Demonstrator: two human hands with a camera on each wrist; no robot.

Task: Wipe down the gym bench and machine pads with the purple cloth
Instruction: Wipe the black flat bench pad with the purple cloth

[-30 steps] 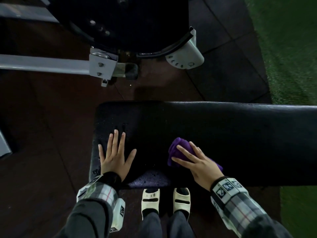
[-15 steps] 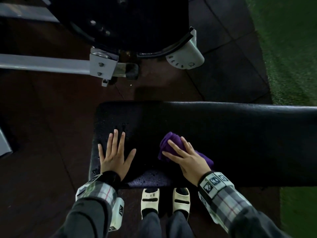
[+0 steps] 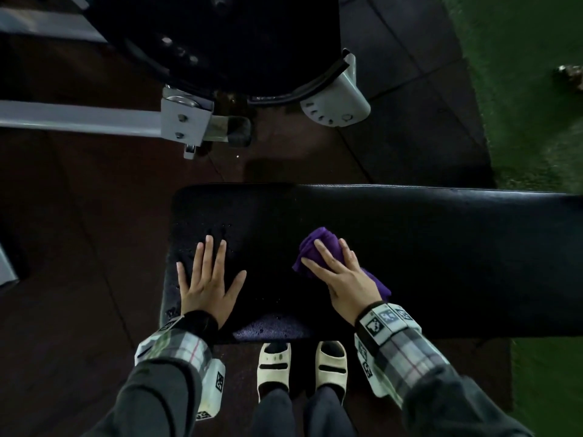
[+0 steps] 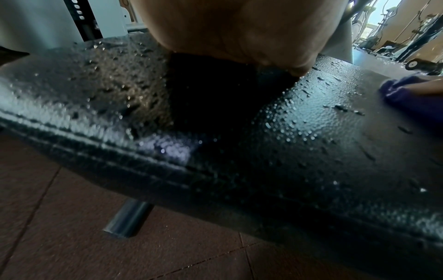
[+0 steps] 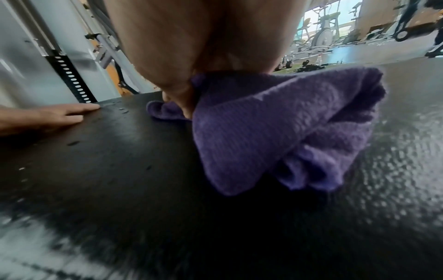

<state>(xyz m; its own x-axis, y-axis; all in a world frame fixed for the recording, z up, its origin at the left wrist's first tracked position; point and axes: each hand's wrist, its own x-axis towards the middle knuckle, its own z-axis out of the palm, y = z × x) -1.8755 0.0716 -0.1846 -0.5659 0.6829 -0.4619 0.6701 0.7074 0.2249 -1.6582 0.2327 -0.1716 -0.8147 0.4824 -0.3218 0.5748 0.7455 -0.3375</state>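
Note:
A long black bench pad (image 3: 441, 247) runs across the head view, and its left end is speckled with droplets (image 4: 311, 142). My left hand (image 3: 208, 279) lies flat on that left end, fingers straight and spread. To its right, my right hand (image 3: 344, 279) presses the bunched purple cloth (image 3: 318, 247) onto the pad with straight fingers laid over it. In the right wrist view the cloth (image 5: 275, 132) bulges out under the palm, and my left hand (image 5: 48, 117) shows at the left edge. In the left wrist view the cloth (image 4: 407, 98) shows at the right edge.
Beyond the bench stands a machine with a grey steel beam (image 3: 94, 121), a large black round part (image 3: 236, 42) and a grey bracket (image 3: 337, 102). Green turf (image 3: 536, 89) lies to the right. My sandalled feet (image 3: 274, 364) stand at the near edge. A bench leg (image 4: 127, 217) shows below.
My right hand has slid the purple cloth leftward along the pad and slightly toward the far edge. The left hand has stayed flat in place.

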